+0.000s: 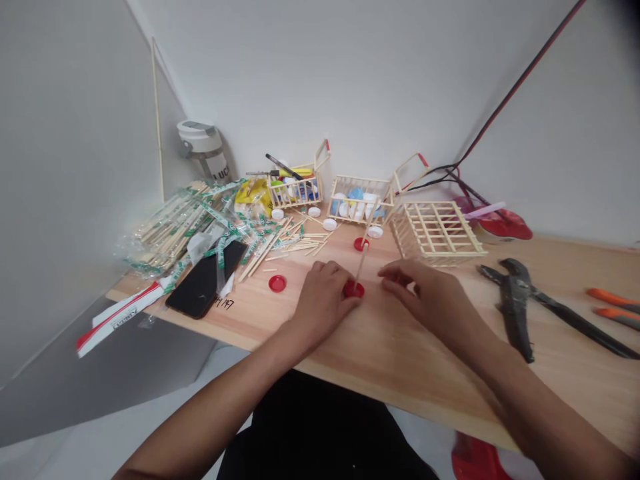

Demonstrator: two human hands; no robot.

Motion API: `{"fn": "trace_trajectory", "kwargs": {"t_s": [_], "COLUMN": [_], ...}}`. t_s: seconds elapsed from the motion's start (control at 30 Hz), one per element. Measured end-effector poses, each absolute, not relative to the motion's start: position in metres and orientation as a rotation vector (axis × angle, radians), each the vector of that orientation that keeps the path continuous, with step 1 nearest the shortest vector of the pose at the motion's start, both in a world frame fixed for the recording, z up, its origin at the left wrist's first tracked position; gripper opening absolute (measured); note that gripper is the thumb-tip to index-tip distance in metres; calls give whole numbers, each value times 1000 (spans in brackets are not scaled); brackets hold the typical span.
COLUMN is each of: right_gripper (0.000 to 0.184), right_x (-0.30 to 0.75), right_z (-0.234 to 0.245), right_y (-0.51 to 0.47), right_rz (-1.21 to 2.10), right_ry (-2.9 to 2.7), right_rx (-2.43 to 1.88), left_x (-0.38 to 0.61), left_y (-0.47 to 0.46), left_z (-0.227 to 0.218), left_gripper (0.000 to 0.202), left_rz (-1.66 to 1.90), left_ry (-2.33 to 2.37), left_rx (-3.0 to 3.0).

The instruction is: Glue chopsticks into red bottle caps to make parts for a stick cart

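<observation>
Left-hand fingers (pixel 336 277) pinch narrowly at a light red plastic bottle cap (pixel 353 290), centre frame, holding a thin, stiff wooden stick (pixel 361 267) upright; best held by the rim; right-hand fingers (pixel 395 273) just beside, grip unclear

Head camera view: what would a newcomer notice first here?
The left hand and right hand flank a red bottle cap at mid-table, a thin wooden stick rising from it. Behind them sit stick-built cages, and dark pliers lie to the right.
</observation>
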State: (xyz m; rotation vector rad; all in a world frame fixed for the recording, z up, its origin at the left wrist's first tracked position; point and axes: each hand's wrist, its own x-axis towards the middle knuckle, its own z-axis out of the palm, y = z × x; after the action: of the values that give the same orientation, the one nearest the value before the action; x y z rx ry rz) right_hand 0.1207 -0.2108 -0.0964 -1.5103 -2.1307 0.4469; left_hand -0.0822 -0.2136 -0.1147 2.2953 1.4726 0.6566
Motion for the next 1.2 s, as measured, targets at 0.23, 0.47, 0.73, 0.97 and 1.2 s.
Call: {"fn": "trace_trajectory", "kwargs": {"t_s": [0.23,0.47,0.73,0.97,1.2], "right_gripper": [26,29,20,23,23], "right_x": [152,143,136,125,126], "right_z": [-111,-120,-114,-114,-116], "right_y": [-210,-206,-221,-229,-230], "right_rz": [336,274,420,496,509], "right_ry": [-2212,-2205,-2283,-2326,-2331], "right_rx": [-1658,-1692,-1589,-1525,-1516], "left_x": [-92,-93,-110,-114,-150], "left_y": [-190,-184,-219,-244,-249], "left_z": [-114,-114,-110,-108,-72], "left_gripper": [12,16,40,22,23], "left_rz": [608,578,931,1059,1188], "left_ry": [1606,1622,1663,1685,2032], "left_rx": [2350,2360,2223,2129,1983]}}
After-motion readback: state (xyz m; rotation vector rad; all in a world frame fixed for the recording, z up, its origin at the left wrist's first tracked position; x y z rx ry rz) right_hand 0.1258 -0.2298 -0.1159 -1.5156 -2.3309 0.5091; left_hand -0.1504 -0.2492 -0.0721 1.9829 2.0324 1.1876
